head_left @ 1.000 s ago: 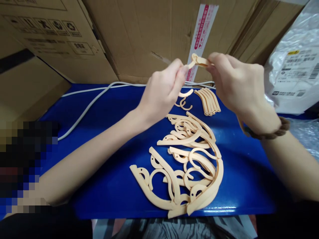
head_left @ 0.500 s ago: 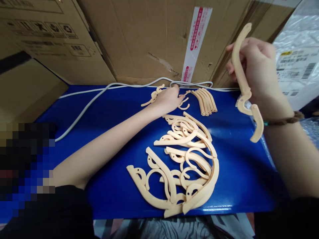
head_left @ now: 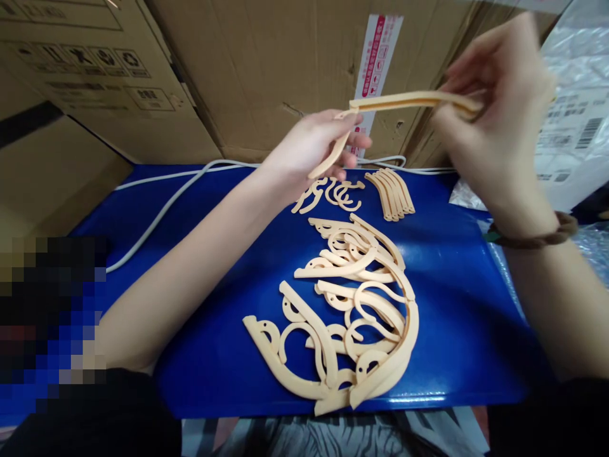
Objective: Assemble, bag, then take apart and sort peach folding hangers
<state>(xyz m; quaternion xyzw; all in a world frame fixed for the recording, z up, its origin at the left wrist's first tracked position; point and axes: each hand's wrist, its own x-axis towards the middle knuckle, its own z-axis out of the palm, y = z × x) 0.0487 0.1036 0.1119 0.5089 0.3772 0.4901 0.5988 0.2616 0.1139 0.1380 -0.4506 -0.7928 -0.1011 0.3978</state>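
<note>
Raised above the far side of the table, a beige plastic folding hanger part (head_left: 397, 101) spans my two hands. My right hand (head_left: 499, 108), blurred by motion, pinches the far end of its long arm. At the other end, my left hand (head_left: 318, 139) has its thumb and fingers around the joint, where a shorter curved piece (head_left: 335, 154) angles down. Whether that piece is fixed to the long arm is hidden by the thumb. Below my left hand lie small hooks and curved pieces (head_left: 342, 193). Nearer me is a heap of folded beige hangers (head_left: 366, 311).
A row of long hanger arms (head_left: 390, 193) lies at the back of the blue table (head_left: 209, 355). A white cable (head_left: 164, 219) runs along the rear. Cardboard boxes (head_left: 280, 70) stand behind, and a plastic-wrapped parcel (head_left: 578, 133) is at the right.
My left hand has risen from the small pieces at the back to the hanger part. My right hand has turned the long arm from upright to nearly level and brought its jointed end leftward.
</note>
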